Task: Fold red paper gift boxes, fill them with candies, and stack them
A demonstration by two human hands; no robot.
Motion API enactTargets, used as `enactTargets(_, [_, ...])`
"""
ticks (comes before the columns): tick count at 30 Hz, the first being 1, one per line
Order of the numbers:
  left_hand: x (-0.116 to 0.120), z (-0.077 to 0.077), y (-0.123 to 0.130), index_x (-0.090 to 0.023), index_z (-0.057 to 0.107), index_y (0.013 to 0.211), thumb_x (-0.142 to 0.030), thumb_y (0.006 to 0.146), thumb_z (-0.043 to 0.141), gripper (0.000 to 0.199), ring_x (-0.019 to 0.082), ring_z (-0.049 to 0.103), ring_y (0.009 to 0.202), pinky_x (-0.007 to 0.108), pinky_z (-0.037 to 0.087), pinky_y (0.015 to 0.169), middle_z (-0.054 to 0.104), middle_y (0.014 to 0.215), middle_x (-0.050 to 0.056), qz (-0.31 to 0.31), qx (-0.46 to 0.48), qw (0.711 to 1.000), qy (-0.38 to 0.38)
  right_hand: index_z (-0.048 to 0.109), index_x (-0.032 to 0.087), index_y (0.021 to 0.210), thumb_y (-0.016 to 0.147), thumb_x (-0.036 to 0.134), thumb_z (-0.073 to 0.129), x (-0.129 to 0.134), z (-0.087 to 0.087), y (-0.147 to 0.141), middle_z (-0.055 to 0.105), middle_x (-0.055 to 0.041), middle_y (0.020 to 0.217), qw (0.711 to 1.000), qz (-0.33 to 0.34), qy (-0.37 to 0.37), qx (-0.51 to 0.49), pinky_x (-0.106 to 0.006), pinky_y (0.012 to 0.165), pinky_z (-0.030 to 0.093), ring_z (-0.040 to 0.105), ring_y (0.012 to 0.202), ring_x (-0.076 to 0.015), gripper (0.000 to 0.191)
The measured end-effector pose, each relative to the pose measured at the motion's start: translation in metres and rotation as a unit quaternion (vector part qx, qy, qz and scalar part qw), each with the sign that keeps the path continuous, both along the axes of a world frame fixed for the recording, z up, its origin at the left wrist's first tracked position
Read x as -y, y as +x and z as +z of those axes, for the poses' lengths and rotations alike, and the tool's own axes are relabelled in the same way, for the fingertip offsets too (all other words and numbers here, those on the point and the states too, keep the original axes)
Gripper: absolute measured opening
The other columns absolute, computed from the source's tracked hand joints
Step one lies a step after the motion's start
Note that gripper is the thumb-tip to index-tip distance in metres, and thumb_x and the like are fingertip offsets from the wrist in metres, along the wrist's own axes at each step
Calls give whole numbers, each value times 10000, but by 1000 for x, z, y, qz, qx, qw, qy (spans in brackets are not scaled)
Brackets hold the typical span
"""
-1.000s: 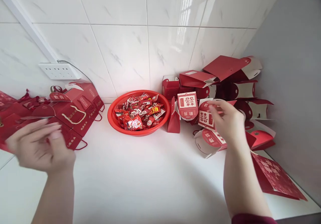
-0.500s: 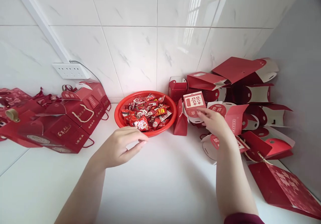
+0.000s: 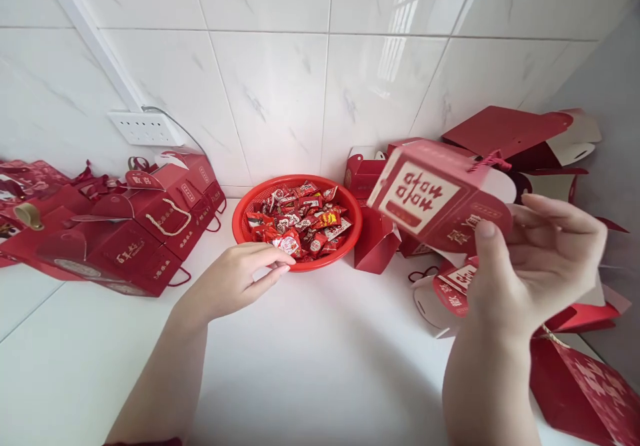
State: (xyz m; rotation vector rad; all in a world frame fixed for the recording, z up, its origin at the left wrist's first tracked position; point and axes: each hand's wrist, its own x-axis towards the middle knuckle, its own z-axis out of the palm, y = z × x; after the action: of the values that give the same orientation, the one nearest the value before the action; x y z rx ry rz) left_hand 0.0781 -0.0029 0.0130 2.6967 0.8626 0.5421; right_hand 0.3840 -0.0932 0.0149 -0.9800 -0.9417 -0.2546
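A small red gift box (image 3: 425,196) with a pale printed panel and a red cord is raised above the white table. My right hand (image 3: 530,273) grips its flap end, the thumb on the near side and the other fingers mostly behind. Over the front rim of a red plastic basket (image 3: 243,196) hovers my left hand (image 3: 245,276), empty, fingers stretched out and a gap between thumb and forefinger. Red-wrapped sweets (image 3: 305,216) fill that basket.
To the left stand closed red gift boxes (image 3: 135,233) with rope handles. A pile of open red boxes (image 3: 505,129) reaches along the right wall. A socket strip (image 3: 145,128) with a cable is fixed to the tiled wall (image 3: 280,99) behind.
My right hand has lifted the small gift box out of the right-hand pile, bringing it up and nearer the camera. My left hand stays by the basket. The view has shifted slightly.
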Motion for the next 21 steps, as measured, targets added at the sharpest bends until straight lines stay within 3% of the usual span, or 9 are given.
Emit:
enactTargets(3, [0, 3, -4, -229, 661, 1039, -246, 953, 547, 144, 127, 657, 907, 228, 466, 838, 719, 1002, -20, 13, 38, 999, 20, 636, 255, 1138, 803, 165, 745, 9, 0, -8, 655, -28, 965, 994, 87, -59, 40, -363, 788, 563, 662, 871, -195, 364])
enactTargets(5, [2, 5, -6, -225, 664, 1034, -227, 952, 546, 144, 122, 659, 903, 218, 469, 838, 721, 997, -19, 15, 49, 998, 28, 632, 255, 1138, 852, 154, 694, 10, -5, -12, 670, -33, 976, 968, 182, -142, 94, -336, 751, 569, 669, 863, -190, 310])
enactTargets(8, [4, 7, -7, -225, 670, 1037, -216, 958, 532, 160, 122, 659, 922, 218, 468, 851, 721, 1013, -18, 10, 45, 998, 32, 633, 243, 1123, 930, 148, 594, 4, -13, -24, 681, -43, 1029, 890, 308, -256, 216, -316, 782, 560, 667, 923, -182, 218])
enactTargets(10, [5, 7, -6, -225, 672, 1046, -224, 960, 531, 166, 125, 658, 926, 223, 469, 850, 720, 1018, -17, 9, 37, 999, 27, 631, 222, 1117, 969, 146, 529, -2, -19, -36, 683, -52, 1043, 834, 371, -288, 291, -312, 811, 547, 655, 948, -175, 195])
enactTargets(12, [6, 7, -5, -224, 676, 1046, -233, 964, 524, 172, 128, 656, 921, 230, 470, 842, 719, 1014, -15, 2, 26, 999, 20, 630, 206, 1101, 989, 141, 484, -7, -26, -50, 687, -59, 1021, 797, 404, -286, 345, -315, 810, 534, 646, 929, -174, 195])
enactTargets(16, [5, 5, -2, -237, 697, 1034, -270, 980, 492, 215, 134, 655, 897, 238, 466, 814, 718, 1001, -14, -21, -12, 1000, -1, 627, 184, 1088, 985, 142, 488, -10, -36, -68, 692, -65, 998, 766, 428, -266, 399, -307, 796, 510, 633, 901, -181, 178])
enactTargets(21, [5, 4, 1, -253, 722, 949, -331, 979, 470, 266, 145, 648, 806, 244, 447, 722, 717, 919, -13, -4, -62, 996, -61, 627, 197, 1084, 964, 162, 545, -6, -32, -66, 691, -40, 1005, 703, 465, -353, 406, -259, 777, 490, 640, 873, -158, 150])
